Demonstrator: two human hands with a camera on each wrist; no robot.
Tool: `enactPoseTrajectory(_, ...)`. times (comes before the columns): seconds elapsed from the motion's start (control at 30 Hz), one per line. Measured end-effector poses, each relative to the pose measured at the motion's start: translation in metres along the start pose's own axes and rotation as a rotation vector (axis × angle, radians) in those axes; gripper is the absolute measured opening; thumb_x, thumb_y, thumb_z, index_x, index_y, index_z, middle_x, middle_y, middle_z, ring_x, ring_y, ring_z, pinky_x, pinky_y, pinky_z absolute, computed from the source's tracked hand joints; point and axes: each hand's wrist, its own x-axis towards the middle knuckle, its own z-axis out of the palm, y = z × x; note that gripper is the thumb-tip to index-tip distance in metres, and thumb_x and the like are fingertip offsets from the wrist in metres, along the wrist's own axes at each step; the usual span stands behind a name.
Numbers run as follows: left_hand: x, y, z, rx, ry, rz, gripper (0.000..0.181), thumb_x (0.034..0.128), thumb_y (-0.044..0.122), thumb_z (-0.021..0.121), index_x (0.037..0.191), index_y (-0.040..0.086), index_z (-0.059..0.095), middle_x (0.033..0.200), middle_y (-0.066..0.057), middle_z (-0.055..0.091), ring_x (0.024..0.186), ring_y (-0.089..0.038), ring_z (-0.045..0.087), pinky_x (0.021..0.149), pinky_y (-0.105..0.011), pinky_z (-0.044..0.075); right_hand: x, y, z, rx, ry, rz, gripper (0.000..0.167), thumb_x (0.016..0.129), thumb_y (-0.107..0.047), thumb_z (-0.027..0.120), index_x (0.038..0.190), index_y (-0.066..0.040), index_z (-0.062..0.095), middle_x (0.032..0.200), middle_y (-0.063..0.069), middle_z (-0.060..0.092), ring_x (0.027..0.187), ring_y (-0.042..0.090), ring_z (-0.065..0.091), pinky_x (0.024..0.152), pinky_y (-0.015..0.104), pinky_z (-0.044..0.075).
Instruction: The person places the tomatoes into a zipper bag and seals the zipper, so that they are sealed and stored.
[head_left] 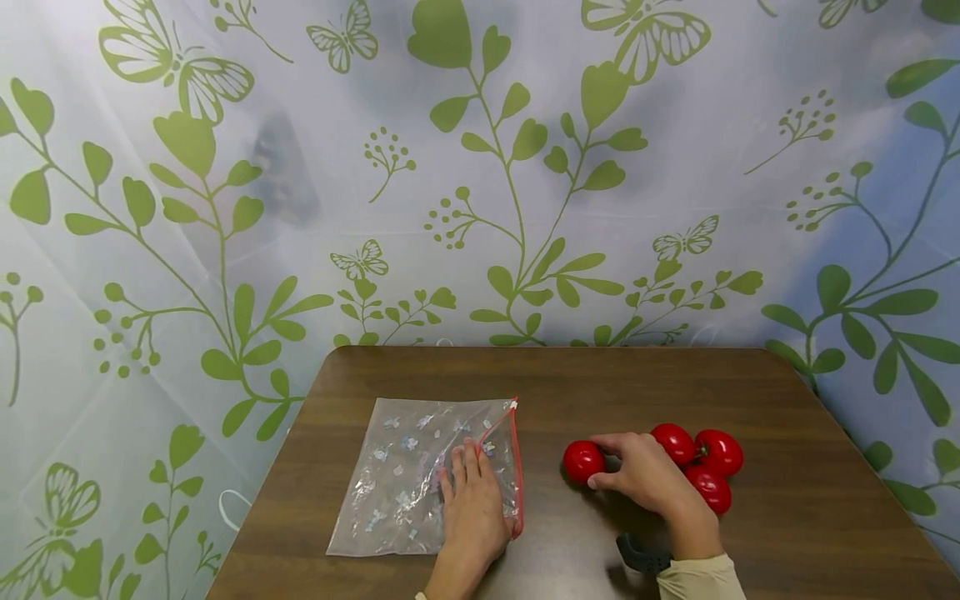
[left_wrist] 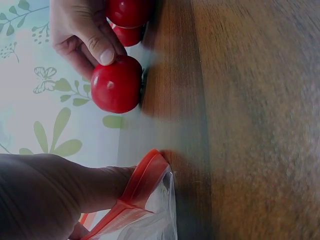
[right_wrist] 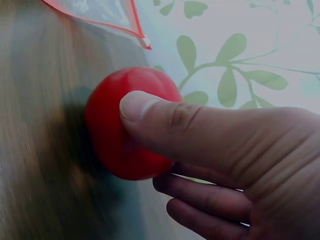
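A clear zip bag with a red zip edge and small printed figures lies flat on the table. My left hand is over its right side, fingers stretched across the plastic. In the left wrist view the thumb of the left hand is at the parted red edge, gripping the bag's mouth. My right hand pinches a shiny red tomato between thumb and fingers, to the right of the bag. Up close, the right thumb presses on the tomato; the tomato's far side is hidden.
A cluster of red tomatoes sits to the right, partly behind my right hand. Brown wood-grain table extends around everything. Behind it hangs a pale curtain with green leaves and butterflies. A dark strap piece is beside the right wrist.
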Motion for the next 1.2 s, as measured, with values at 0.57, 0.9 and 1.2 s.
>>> enactPoseTrajectory(0.57, 0.000, 0.000, 0.000, 0.003, -0.027, -0.011, 0.120, 0.0611, 0.029, 0.108, 0.156, -0.012, 0.047, 0.170, -0.032, 0.040, 0.158, -0.053, 0.038, 0.125, -0.072, 0.033, 0.009, -0.011, 0.005, 0.018, 0.072, -0.023, 0.060, 0.086, -0.029, 0.094, 0.140, -0.013, 0.075, 0.135, 0.017, 0.077, 0.120, 0.037, 0.076, 0.102, 0.061, 0.060)
enactPoseTrajectory(0.9, 0.000, 0.001, 0.000, -0.003, -0.025, -0.011, 0.121, 0.0618, 0.029, 0.108, 0.157, -0.013, 0.045, 0.170, -0.032, 0.039, 0.159, -0.053, 0.038, 0.126, -0.073, 0.032, 0.006, -0.017, 0.003, 0.183, 0.113, -0.050, 0.064, 0.089, -0.027, 0.092, 0.147, -0.013, 0.070, 0.145, 0.019, 0.071, 0.127, 0.039, 0.075, 0.105, 0.059, 0.059)
enactPoseTrajectory(1.2, 0.001, 0.001, 0.000, -0.009, -0.031, -0.013, 0.123, 0.0620, 0.029, 0.107, 0.158, -0.013, 0.044, 0.171, -0.032, 0.038, 0.159, -0.053, 0.036, 0.126, -0.073, 0.031, 0.010, -0.027, 0.009, 0.328, 0.144, -0.110, 0.063, 0.088, -0.024, 0.094, 0.146, -0.013, 0.071, 0.144, 0.014, 0.073, 0.125, 0.033, 0.076, 0.104, 0.055, 0.060)
